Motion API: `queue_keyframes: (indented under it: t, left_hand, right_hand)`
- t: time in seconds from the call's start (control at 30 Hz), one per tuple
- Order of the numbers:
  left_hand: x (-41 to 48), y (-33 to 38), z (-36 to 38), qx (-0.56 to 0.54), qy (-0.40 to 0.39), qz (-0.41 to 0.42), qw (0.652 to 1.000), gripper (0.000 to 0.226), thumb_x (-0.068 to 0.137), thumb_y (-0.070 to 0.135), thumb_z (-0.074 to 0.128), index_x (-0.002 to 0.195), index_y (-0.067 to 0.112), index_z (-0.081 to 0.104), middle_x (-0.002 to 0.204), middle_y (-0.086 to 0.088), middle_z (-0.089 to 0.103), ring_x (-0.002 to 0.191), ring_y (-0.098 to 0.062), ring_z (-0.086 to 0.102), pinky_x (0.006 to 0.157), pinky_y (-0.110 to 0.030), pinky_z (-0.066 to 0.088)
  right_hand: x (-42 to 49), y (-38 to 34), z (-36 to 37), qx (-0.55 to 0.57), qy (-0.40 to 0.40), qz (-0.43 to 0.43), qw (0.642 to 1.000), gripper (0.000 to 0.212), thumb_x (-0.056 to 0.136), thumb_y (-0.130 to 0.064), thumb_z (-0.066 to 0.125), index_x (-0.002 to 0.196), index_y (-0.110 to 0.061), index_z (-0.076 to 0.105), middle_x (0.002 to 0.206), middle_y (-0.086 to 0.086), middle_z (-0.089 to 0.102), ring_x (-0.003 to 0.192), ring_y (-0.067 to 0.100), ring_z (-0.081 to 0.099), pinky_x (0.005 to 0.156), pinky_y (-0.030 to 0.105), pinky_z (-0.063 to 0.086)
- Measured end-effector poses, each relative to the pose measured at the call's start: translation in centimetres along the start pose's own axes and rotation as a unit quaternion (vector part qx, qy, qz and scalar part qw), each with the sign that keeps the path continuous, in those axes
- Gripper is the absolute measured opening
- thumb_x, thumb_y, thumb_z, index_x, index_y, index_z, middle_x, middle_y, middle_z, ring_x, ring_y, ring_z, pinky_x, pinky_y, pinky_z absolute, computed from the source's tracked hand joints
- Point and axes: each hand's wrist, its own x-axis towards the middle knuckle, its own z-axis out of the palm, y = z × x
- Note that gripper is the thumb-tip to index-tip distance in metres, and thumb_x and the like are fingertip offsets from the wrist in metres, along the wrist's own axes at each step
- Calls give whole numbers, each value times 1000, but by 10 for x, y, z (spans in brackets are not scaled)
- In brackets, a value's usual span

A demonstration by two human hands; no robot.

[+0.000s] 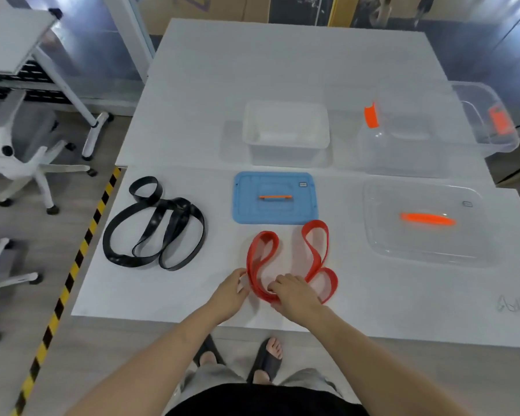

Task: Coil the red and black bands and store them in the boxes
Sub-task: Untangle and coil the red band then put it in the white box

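1. My left hand (232, 291) and right hand (294, 293) both pinch the near fold of the flat red rubber band (314, 224), which lies looped on the white counter (162, 291).
2. The flat black rubber band (177, 204) lies loose, well to the left.
3. The white plastic box (285, 145) and the clear plastic box (403, 159) stand uncovered behind the blue lid (246, 205) and the clear lid (418, 249).

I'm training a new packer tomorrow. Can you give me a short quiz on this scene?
1. True or false: the left hand and the right hand both hold the red band.
2. The blue lid lies: A) on the table, before the white box; B) on that box; C) on the floor.
3. Fill in: the untouched band is coloured ___.
Key: 1 true; 2 A; 3 black.
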Motion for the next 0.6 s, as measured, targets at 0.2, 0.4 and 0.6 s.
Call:
queue_keyframes:
  t: [0.2,0.4,0.6]
  left_hand:
    - [-2,-8,-17,12,56,-2,998,51,106,19,50,155,18,38,159,-5,44,144,-24,45,118,-36,38]
    - [-7,-32,-56,78,148,20,986,47,105,21,47,151,17,43,153,-7,46,140,-26,47,110,-39,44]
    - [-18,-69,-114,146,218,17,965,43,102,21,51,145,16,51,144,-7,52,122,-30,58,89,-42,54]
  right_hand:
    - [12,-13,-22,54,80,10,995,36,100,-43,50,125,-23,65,122,0,67,110,24,61,91,40,52]
    - [53,-45,-52,39,140,-21,989,32,101,-33,53,126,-18,66,125,5,66,114,28,61,96,43,50]
    - [114,-101,-65,24,141,-46,989,30,98,-28,59,125,-19,68,122,3,67,116,28,61,82,38,44]
